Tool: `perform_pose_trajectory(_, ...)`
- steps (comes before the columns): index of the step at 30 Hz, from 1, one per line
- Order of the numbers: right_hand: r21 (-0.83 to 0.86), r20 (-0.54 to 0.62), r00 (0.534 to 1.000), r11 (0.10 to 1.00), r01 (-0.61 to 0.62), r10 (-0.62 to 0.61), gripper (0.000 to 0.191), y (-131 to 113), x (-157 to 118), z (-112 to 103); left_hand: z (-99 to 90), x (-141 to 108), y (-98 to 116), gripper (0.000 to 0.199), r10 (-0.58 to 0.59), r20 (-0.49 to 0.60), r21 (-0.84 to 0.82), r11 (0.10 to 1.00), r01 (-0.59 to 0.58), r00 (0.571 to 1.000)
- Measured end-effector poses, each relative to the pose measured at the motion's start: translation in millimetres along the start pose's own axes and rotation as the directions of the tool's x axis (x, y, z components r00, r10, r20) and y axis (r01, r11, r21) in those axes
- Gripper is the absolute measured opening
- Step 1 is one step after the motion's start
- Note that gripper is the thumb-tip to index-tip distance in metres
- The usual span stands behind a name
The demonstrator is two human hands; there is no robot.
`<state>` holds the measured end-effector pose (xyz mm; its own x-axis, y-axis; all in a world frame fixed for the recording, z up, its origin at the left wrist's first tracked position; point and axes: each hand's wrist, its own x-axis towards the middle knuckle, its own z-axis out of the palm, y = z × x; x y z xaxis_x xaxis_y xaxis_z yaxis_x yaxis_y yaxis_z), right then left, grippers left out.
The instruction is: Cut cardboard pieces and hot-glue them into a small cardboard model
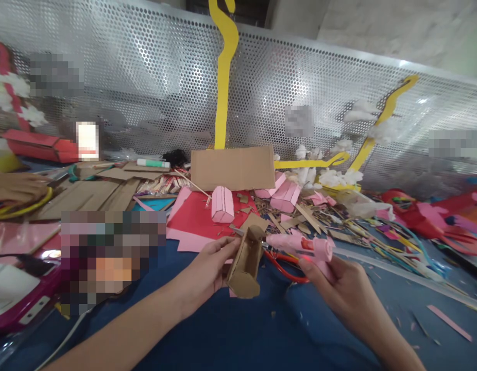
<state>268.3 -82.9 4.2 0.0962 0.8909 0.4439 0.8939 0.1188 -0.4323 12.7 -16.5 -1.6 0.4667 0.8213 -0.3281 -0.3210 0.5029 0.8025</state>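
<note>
My left hand (213, 265) grips a small cardboard box (244, 268) by its left side. The box is open at the top and has an angled end piece facing me. In my right hand (344, 283) is a pink glue gun (298, 246), its nozzle at the upper right edge of the box. Whether the tip touches the cardboard I cannot tell. Red-handled scissors (287, 273) lie on the table just below the gun, partly hidden by it. Beyond the box, a pink faceted paper box (222, 204) stands on red paper (196, 214).
A brown cardboard panel (233, 169) stands behind, with a yellow curved strip (226, 77) rising beyond it. Scraps and sticks litter the right side. At left are flat cardboard pieces (91, 198), a purple-and-white device (26, 293) and another person's hand (20, 188). A perforated metal screen (165, 77) closes the back.
</note>
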Motion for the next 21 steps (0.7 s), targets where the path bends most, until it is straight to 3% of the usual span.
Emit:
perform_pose_trajectory(9, -0.04, 0.001, 1.0, 0.999, 0.017, -0.017, 0.051, -4.5, 1.0, -4.3, 4.6, -4.7, 6.7, 0.021, 0.007, -0.037, -0.07, 0.998, -0.009, 0.999)
perform_pose_trajectory(17, -0.045, -0.003, 1.0, 0.999, 0.007, -0.007, 0.05, -2.9, 2.0, -5.8, 6.1, -6.0, 9.7, 0.016, 0.004, -0.062, -0.129, 0.992, -0.011, 0.998)
perform_pose_trajectory(21, -0.033, -0.025, 0.998, 0.998, -0.055, 0.054, 0.052, -4.9, -0.3, -5.5, 3.5, -3.7, 7.1, 0.019, 0.004, -0.061, -0.141, 0.99, -0.013, 0.998)
